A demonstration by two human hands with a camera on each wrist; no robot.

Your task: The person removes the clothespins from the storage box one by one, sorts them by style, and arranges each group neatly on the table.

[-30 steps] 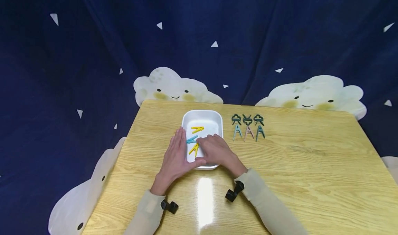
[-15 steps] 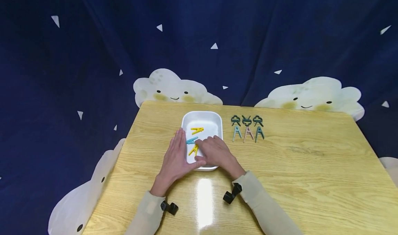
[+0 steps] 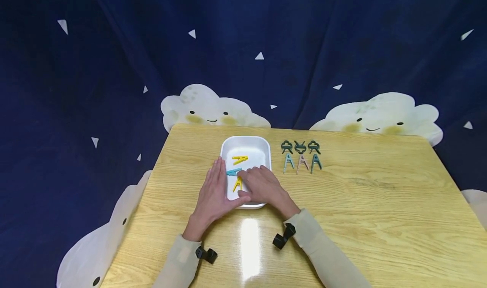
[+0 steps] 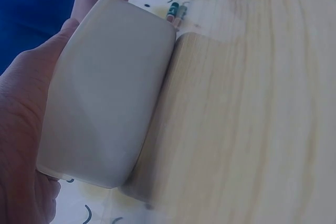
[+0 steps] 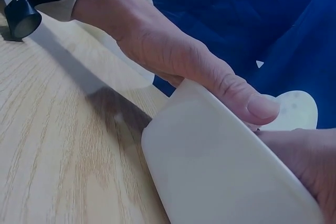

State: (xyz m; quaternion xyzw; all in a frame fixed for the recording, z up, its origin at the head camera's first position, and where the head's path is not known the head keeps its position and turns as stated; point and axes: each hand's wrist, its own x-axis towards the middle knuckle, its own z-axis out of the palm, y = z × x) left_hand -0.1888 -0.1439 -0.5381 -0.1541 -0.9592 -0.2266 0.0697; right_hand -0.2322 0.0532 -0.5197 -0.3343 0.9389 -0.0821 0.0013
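A white tray (image 3: 228, 143) holds a yellow clothespin (image 3: 240, 160) at its far part, a blue clothespin (image 3: 233, 172) in the middle and another yellow clothespin (image 3: 237, 185) nearer me. My left hand (image 3: 214, 195) lies along the tray's left side with straight fingers; its thumb (image 5: 231, 85) reaches over the near rim. Down inside the tray is my right hand (image 3: 262, 185), fingers bent, at the blue and nearer yellow clothespins. Its fingertips are partly hidden, so whether it pinches either is unclear. Both wrist views show mostly the tray's outer wall (image 4: 107, 98).
Right of the tray, three dark green clips (image 3: 300, 147) form a row. Below them lie a light blue clothespin (image 3: 288, 163), a pink clothespin (image 3: 302, 162) and a dark teal clothespin (image 3: 316, 163). The wooden table (image 3: 380, 195) ends before a dark blue curtain (image 3: 243, 38).
The nearer yellow clothespin has turned more upright in the head view, and the blue one has turned slightly. Both hands have stayed almost in place at the tray.
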